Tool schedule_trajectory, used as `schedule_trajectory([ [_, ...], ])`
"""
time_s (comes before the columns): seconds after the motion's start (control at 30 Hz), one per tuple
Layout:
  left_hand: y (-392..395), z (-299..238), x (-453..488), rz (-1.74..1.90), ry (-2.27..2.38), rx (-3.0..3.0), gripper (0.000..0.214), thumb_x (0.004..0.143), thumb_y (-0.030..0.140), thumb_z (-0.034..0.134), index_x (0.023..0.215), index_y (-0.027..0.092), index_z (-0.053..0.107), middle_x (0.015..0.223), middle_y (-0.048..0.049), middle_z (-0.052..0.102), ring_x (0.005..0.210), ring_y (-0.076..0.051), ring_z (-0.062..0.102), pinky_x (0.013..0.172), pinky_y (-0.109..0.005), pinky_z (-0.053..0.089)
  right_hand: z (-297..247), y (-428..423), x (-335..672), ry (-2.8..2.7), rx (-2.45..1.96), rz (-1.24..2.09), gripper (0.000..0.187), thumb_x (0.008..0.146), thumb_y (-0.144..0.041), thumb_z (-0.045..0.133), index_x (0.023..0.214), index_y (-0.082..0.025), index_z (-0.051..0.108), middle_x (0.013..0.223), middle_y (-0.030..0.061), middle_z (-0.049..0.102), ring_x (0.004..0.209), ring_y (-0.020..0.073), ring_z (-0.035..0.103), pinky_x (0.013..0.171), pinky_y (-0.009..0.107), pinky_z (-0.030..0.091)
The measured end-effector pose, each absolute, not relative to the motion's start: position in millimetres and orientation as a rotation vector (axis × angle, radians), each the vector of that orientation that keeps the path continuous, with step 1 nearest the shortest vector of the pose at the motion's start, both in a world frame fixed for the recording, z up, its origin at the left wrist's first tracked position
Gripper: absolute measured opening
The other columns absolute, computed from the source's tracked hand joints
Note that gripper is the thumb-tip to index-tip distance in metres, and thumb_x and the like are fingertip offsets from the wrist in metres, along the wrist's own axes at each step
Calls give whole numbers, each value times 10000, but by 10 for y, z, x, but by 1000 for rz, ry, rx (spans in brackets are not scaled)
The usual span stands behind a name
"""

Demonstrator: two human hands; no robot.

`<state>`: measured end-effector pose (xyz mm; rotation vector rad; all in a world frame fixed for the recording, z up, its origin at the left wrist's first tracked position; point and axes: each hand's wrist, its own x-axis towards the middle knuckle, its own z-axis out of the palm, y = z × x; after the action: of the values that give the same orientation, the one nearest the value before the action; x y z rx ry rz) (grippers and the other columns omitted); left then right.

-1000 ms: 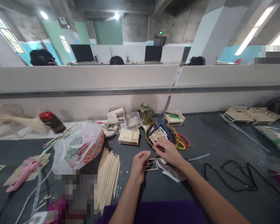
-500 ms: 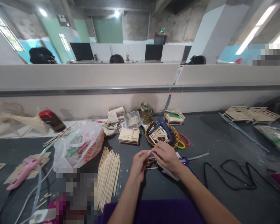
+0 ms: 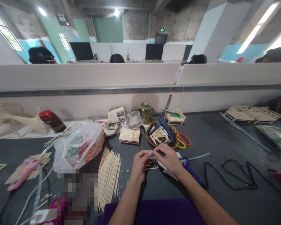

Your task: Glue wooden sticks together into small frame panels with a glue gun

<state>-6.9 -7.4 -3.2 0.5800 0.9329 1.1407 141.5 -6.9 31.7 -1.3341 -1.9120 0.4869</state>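
My left hand (image 3: 141, 161) is closed, thumb and fingers pinched together, above the dark table. Close against its fingertips, my right hand (image 3: 167, 158) pinches too. Whatever sits between the fingertips is pale and too small to name. Below the hands lies a small wooden stick frame (image 3: 152, 167), partly hidden by them. A blue glue gun (image 3: 189, 170) rests beside my right wrist, with a white sheet partly under that hand. Just beyond the fingers stands a yellow-rimmed basket (image 3: 148, 140) of short stick pieces, a blue tool (image 3: 162, 127) lying across them.
Long wooden sticks (image 3: 109, 178) lie in a bundle to the left, near a white plastic bag (image 3: 84, 147). Behind are a small stick-built model (image 3: 130, 137) and a green jug (image 3: 146, 112). A pink glue gun (image 3: 25, 173) lies far left. A black cable (image 3: 236, 187) loops at right.
My right hand has shifted slightly to the right, and more of the blue glue gun and small frame shows. Both hands keep their pinch at nearly the same spot.
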Motion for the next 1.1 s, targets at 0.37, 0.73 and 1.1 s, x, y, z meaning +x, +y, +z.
schedule_trajectory([
  [0.37, -77, -37, -70, 1148, 962, 633, 276, 600, 363, 803, 734, 136, 722, 575, 17, 528, 492, -52, 375, 500, -191, 282, 294, -61, 1406, -1889, -1308, 548, 118, 856, -231, 554, 793, -220, 653, 788, 11, 610, 781, 157, 572, 714, 276, 433],
  [0.73, -80, -11, -66, 1166, 994, 662, 252, 600, 349, 801, 723, 142, 724, 575, 21, 553, 487, -47, 368, 506, -195, 284, 267, -62, 1429, -1895, -1298, 558, 139, 874, -253, 546, 804, -222, 662, 793, 13, 610, 779, 155, 577, 719, 274, 439],
  [1.1, -87, -10, -64, 1173, 1010, 671, 300, 596, 380, 802, 758, 137, 732, 608, 1, 580, 501, -59, 392, 510, -195, 304, 314, -46, 1465, -1864, -1280, 595, 162, 886, -278, 537, 834, -220, 679, 806, 26, 625, 797, 164, 584, 738, 289, 448],
])
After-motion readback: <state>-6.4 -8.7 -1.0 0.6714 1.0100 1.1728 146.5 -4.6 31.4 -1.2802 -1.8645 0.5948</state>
